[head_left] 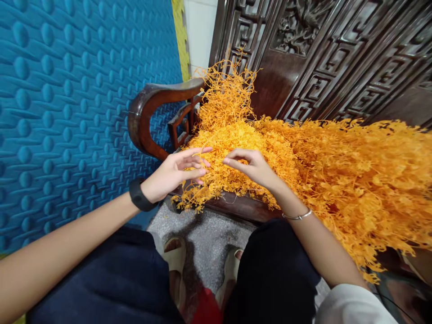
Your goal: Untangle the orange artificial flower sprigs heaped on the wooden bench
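Observation:
A big heap of thin orange strands [337,171] covers the seat of a dark carved wooden bench [236,207]. My left hand [175,171], with a black band on its wrist, rests on the heap's near left end, its fingers stretched out over the strands. Just to its right my right hand [253,167], a silver bangle on its wrist, lies on the strands, thumb and fingertips drawn together in a pinch. What the pinch holds is too fine to make out. The fingertips of both hands nearly meet.
The bench's curved armrest [148,108] rises behind my left hand, the carved backrest [320,54] beyond the heap. A blue padded wall [67,99] fills the left side. My knees and sandalled feet [175,261] are below, on speckled floor [205,238].

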The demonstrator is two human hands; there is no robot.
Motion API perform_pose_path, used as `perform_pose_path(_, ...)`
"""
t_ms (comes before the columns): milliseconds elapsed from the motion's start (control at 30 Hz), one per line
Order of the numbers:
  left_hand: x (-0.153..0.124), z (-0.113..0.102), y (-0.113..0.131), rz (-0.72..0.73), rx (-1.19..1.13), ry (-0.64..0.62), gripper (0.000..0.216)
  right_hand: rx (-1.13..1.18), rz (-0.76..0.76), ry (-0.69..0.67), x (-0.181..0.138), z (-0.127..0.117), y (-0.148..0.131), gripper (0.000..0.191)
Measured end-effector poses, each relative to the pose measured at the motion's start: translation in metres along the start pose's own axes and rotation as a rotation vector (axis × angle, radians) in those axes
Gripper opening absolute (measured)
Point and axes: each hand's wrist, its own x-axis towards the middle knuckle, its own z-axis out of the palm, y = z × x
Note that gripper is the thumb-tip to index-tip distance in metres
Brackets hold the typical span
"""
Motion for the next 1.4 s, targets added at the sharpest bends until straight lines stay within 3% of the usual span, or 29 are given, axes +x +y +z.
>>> perform_pose_path(200,0.000,0.012,0.001,0.015,0.095,0.104,0.022,0.035,-0.060,-0.173,-0.014,0.023,-0.031,0.026)
perform_pose_path(467,0.000,0.024,0.005,0.049,0.093,0.156,0.027,0.033,0.058,0.011,-0.021,0.040,-0.034,0.034)
perform_pose_path(633,0.002,0.022,0.005,0.050,0.128,0.207,0.030,0.074,0.041,0.036,-0.018,0.034,-0.031,0.023)
perform_pose_path(767,0.006,0.018,0.007,0.028,0.170,0.211,0.026,0.257,0.097,0.085,-0.015,0.027,-0.028,0.021)
perform_pose_path(933,0.006,0.017,0.008,-0.062,0.215,-0.032,0.030,0.466,0.203,0.035,-0.010,0.019,-0.022,0.021)
perform_pose_path(1000,0.005,0.017,0.008,-0.058,0.221,-0.068,0.032,0.452,0.203,0.019,-0.009,0.014,-0.018,0.022)
perform_pose_path(1200,0.004,0.025,0.007,0.013,0.225,-0.022,0.038,0.327,0.169,0.056,-0.007,0.003,-0.018,0.020)
perform_pose_path(1400,0.003,0.031,0.008,-0.021,0.183,0.020,0.033,0.207,0.141,0.116,-0.006,-0.005,-0.015,0.012)
